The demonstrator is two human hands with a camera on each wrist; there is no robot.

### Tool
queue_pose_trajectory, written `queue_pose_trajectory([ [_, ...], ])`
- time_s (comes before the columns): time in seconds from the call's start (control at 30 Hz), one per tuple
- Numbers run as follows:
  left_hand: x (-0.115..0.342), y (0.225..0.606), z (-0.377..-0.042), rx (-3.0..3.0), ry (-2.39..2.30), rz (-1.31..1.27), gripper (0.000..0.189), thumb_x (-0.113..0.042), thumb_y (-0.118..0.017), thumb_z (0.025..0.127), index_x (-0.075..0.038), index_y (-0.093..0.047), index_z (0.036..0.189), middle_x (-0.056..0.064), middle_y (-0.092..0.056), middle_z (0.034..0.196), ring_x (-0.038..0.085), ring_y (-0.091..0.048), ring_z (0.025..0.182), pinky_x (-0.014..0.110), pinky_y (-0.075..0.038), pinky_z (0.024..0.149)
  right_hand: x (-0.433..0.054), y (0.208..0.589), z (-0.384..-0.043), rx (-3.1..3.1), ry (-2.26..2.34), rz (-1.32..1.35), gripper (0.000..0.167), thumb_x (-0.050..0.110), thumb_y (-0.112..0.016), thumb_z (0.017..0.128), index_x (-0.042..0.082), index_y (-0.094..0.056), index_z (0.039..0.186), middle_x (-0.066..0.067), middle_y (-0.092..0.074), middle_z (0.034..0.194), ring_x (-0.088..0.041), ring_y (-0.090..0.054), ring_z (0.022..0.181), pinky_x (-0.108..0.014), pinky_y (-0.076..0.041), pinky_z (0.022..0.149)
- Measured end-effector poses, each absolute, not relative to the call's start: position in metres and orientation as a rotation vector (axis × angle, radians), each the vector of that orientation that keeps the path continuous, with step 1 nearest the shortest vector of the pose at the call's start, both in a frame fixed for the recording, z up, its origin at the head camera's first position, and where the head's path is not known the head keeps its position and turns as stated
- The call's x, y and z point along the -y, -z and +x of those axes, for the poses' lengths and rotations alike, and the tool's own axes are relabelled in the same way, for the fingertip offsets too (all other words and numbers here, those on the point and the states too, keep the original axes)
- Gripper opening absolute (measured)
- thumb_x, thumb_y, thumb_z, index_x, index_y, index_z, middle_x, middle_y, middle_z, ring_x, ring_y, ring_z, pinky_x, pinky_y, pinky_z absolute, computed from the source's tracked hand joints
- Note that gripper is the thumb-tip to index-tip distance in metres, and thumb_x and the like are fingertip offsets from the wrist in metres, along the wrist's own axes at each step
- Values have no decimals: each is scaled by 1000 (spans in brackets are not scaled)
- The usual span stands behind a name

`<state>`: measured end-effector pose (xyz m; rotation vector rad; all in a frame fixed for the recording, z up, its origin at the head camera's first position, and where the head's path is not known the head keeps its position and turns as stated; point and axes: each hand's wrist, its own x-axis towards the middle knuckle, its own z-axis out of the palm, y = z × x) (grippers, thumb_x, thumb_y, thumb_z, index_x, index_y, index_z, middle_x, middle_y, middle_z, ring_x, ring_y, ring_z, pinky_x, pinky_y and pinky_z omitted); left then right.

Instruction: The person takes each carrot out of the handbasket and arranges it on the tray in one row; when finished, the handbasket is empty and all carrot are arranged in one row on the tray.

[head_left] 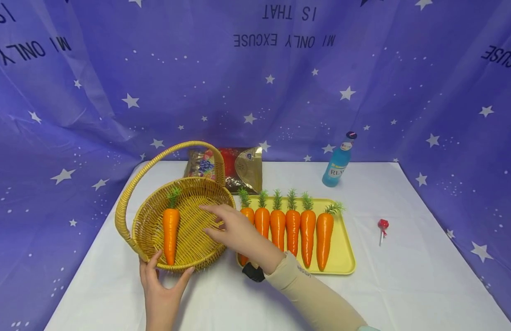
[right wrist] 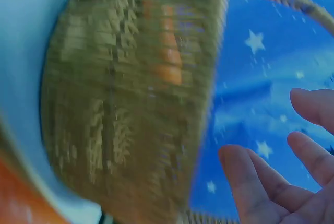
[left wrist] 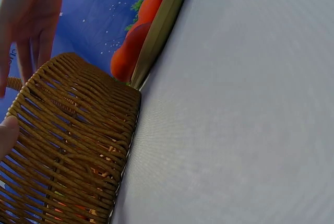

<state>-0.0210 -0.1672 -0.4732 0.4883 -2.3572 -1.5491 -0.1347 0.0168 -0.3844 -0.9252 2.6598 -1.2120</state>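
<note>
A yellow woven basket [head_left: 197, 220] with a tall arched handle stands at the left of the table. One toy carrot [head_left: 170, 234] with a green top lies inside, toward its left side. My left hand [head_left: 162, 285] holds the basket's front rim, fingertips over the edge and thumb [left wrist: 8, 136] against the outer wall. Over the right side of the basket hovers my right hand [head_left: 234, 227], fingers spread and nothing in them. Several more carrots [head_left: 308, 234] lie in a row on a yellow tray [head_left: 342, 257]; my right forearm hides parts of the leftmost ones.
Behind the basket lies a brown and gold snack bag [head_left: 249, 170]. A blue bottle [head_left: 338, 161] stands at the back right, beyond the tray. A red lollipop [head_left: 382, 225] is right of the tray. Purple starry cloth [head_left: 255, 92] hangs around the white table [head_left: 404, 285].
</note>
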Motion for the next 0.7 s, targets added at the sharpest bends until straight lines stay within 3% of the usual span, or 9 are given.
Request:
queue_pose_trajectory([
  [0.17, 167, 474, -20, 2342, 1532, 472, 89, -22, -82, 79, -12, -26, 148, 15, 14, 158, 38, 7, 144, 64, -13, 111, 12, 394, -131, -2659, 1050, -977, 55, 30, -68, 92, 28, -48, 142, 4, -56, 132, -12, -60, 98, -15, -49, 75],
  [0.37, 167, 475, -20, 2353, 1546, 479, 89, -25, -81, 80, -13, -25, 148, 15, 16, 158, 38, 7, 144, 65, -16, 110, 36, 405, -128, -2672, 885, -1025, 55, 31, -69, 91, 30, -49, 142, 5, -56, 133, -7, -56, 110, -19, -49, 82],
  [0.7, 169, 476, -22, 2360, 1534, 490, 88, -25, -82, 79, -13, -27, 147, 14, 15, 158, 39, 4, 144, 65, -19, 109, 68, 412, -129, -2688, 629, -1018, 54, 35, -72, 88, 31, -52, 138, 3, -63, 117, -6, -59, 95, -17, -49, 68],
])
